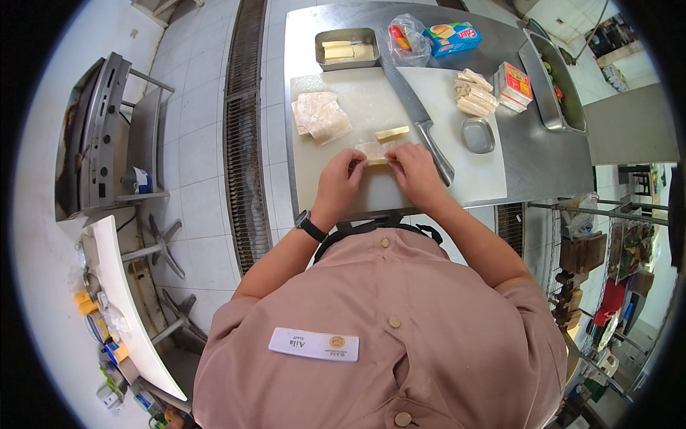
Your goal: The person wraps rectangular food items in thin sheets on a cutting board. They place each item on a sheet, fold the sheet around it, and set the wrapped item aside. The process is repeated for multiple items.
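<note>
Near the front of the white cutting board (464,171), a thin pale wrapper (370,149) lies between my hands. My left hand (337,180) pinches its near left end, and my right hand (414,171) grips the near right end. A pale yellow strip shows along the folded near edge; my fingers partly cover it. Just beyond the wrapper rests a stick of cheese (391,133). A large knife (414,107) lies slantwise to the right, its handle beside my right hand. At the left sits a stack of floury square wrappers (321,116).
Rolled wrappers (474,94) are piled at the board's right, near a small metal dish (477,136) and a red-and-white pack (512,86). Behind the board stand a metal tin (319,50) with cheese blocks, a plastic bag (409,41) and a blue box (451,38). A deep steel pan (530,53) stands far right.
</note>
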